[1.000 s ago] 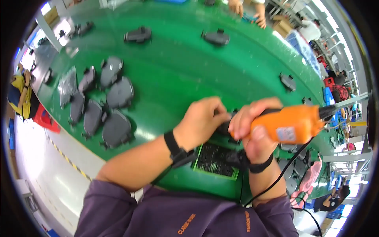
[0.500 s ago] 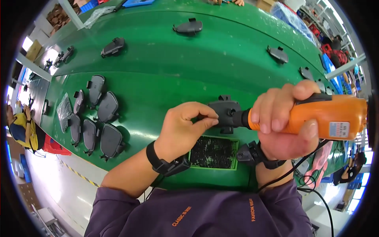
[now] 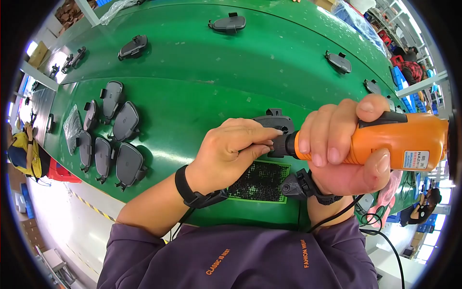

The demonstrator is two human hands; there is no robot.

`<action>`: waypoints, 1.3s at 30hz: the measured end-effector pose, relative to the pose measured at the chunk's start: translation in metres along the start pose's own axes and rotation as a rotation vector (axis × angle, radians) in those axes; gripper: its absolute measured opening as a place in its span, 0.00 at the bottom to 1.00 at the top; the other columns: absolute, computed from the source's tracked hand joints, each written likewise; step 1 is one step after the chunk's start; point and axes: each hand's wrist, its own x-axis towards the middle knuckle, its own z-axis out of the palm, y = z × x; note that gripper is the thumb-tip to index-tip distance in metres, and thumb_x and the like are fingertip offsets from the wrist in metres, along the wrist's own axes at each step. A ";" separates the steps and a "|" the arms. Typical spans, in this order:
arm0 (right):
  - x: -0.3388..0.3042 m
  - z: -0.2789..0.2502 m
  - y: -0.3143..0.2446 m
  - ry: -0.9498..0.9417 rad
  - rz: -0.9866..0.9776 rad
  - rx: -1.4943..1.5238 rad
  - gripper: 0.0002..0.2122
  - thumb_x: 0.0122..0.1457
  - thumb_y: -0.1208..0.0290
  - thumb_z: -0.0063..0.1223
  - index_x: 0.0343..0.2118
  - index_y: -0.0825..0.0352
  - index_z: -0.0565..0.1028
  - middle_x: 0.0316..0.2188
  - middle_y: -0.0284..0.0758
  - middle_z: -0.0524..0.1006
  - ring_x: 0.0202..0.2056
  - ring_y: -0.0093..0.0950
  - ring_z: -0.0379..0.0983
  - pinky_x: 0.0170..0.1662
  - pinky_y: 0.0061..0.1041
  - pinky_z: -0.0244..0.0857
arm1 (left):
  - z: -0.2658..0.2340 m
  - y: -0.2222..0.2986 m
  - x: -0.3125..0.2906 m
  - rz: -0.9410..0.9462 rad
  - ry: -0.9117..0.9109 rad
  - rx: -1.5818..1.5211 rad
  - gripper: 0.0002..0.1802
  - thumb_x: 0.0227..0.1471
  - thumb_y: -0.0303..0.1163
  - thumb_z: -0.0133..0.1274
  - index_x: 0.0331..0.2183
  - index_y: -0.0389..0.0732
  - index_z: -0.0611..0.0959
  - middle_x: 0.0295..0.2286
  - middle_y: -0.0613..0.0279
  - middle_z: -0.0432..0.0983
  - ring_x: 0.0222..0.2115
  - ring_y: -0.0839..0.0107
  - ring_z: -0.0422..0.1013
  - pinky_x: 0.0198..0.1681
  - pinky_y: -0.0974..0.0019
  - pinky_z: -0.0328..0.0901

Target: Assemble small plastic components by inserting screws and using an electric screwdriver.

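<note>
My right hand [image 3: 344, 144] is wrapped round an orange electric screwdriver [image 3: 409, 142], its black nose [image 3: 287, 144] pointing left. Right at that nose, my left hand [image 3: 236, 149] is closed, thumb and fingers pinched together. Whatever is between those fingertips is hidden or too small to name. Just beyond them a dark grey device that looks like a phone holder [image 3: 273, 113] lies on the bench, partly covered by my left hand. Closer to me sits a green tray [image 3: 262, 200] holding many small black pieces, perhaps screws.
Several similar grey holders [image 3: 126, 121] lie at the left of the green bench [image 3: 192, 101], beside a clear plastic bag [image 3: 72, 130]. More are spread along the far side, one holder [image 3: 230, 23] at the middle. A black cable [image 3: 337, 217] hangs by my right forearm. A co-worker [image 3: 26, 149] is at the far left.
My left fingertips have moved right, up to the screwdriver's nose, and the screwdriver has shifted slightly left. More of the holder is now covered. The view has tilted a little.
</note>
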 end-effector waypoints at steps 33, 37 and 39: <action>0.025 0.009 0.056 0.190 0.314 -0.227 0.13 0.59 0.64 0.55 0.39 0.66 0.67 0.18 0.31 0.68 0.18 0.24 0.67 0.27 0.28 0.68 | 0.002 -0.023 0.005 -0.542 0.004 -0.038 0.24 0.44 0.34 0.65 0.43 0.33 0.80 0.35 0.50 0.76 0.36 0.58 0.75 0.42 0.60 0.69; 0.023 0.009 0.056 0.186 0.336 -0.214 0.12 0.59 0.64 0.55 0.37 0.65 0.67 0.18 0.31 0.68 0.18 0.23 0.66 0.27 0.28 0.68 | 0.004 -0.023 0.003 -0.523 0.028 -0.032 0.23 0.44 0.34 0.65 0.43 0.34 0.81 0.35 0.50 0.76 0.36 0.57 0.75 0.42 0.60 0.69; 0.021 0.010 0.057 0.187 0.336 -0.207 0.12 0.59 0.65 0.55 0.36 0.65 0.67 0.18 0.31 0.68 0.18 0.23 0.66 0.27 0.28 0.68 | 0.005 -0.025 0.002 -0.526 0.024 -0.039 0.23 0.44 0.34 0.65 0.42 0.34 0.81 0.35 0.50 0.76 0.36 0.57 0.75 0.42 0.60 0.69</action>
